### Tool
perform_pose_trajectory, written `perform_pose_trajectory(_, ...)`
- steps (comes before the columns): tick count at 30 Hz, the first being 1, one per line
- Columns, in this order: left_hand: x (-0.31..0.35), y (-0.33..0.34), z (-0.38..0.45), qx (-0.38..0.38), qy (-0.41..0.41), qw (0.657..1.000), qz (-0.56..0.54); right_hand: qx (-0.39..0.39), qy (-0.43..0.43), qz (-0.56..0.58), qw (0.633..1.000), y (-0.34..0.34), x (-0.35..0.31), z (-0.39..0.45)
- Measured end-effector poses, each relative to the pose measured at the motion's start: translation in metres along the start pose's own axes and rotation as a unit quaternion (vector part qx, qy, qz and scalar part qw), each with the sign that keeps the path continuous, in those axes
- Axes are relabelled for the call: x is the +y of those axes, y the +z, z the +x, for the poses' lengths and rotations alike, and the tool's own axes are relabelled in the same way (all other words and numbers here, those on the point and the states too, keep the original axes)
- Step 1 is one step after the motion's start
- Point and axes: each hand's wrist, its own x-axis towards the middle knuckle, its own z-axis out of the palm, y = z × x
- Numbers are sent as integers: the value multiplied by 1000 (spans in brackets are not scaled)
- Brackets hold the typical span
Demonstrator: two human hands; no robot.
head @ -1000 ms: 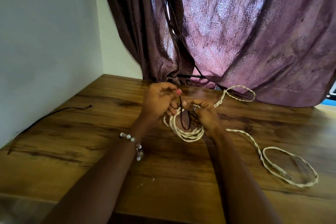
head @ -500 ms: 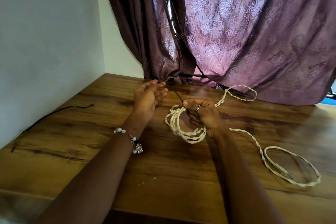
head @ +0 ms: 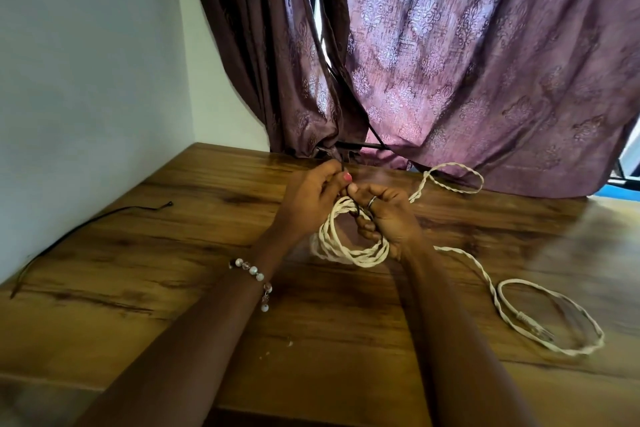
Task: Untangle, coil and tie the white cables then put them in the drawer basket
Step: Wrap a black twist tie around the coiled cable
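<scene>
A coil of twisted white cable (head: 349,251) hangs just above the wooden table (head: 173,253) between my hands. My right hand (head: 388,215), with a ring on one finger, grips the top of the coil. My left hand (head: 311,194) pinches a thin dark tie (head: 343,168) that passes around the coil's top. The rest of the white cable trails right across the table into a loose loop (head: 550,319) that ends in a connector, and another loop (head: 450,177) lies by the curtain. No drawer basket is in view.
A thin black cord (head: 86,225) lies along the left wall on the table. A purple patterned curtain (head: 450,62) hangs over the table's far edge. The near table edge runs below my forearms.
My left hand had moved away to the upper left with the tie, and has now come back against my right hand at the top of the coil. The coil stays in my right hand.
</scene>
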Motion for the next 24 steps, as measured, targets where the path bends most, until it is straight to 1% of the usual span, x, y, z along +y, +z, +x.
perform_pose_trajectory(2, 5, 4, 0, 7, -45, 999, -25, 14, -31, -59, 998, -1, 1, 1)
perform_pose_trajectory(4, 5, 10, 0, 16, -130, 988, -84, 28, -56, -99, 993, 0, 2, 1)
perform_pose_trajectory(5, 6, 11, -1, 13, -180, 975, -126, 30, -66, -114, 991, 1, 2, 1)
perform_pose_trajectory(7, 12, 11, -2, -5, -267, 936, -229, 34, -72, -139, 987, 4, 0, 0)
perform_pose_trajectory(8, 15, 12, -2, -8, -290, 922, -255, 36, -71, -144, 986, 6, 0, -1)
perform_pose_trajectory(9, 19, 12, -2, -1, -299, 920, -255, 38, -69, -143, 987, 7, 0, -1)
perform_pose_trajectory(12, 21, 17, -4, 36, -281, 940, -192, 44, -49, -136, 989, 8, 0, 1)
perform_pose_trajectory(14, 17, 19, -5, 47, -274, 947, -160, 45, -31, -130, 990, 6, 2, 1)
perform_pose_trajectory(17, 11, 18, -7, 59, -254, 959, -114, 30, -25, -138, 990, 5, 5, 0)
perform_pose_trajectory(21, 9, 16, -8, 102, -223, 965, -91, 14, -36, -132, 990, 5, 4, 1)
perform_pose_trajectory(24, 13, 18, -9, 109, -210, 966, -107, 24, -47, -124, 991, 5, 1, -1)
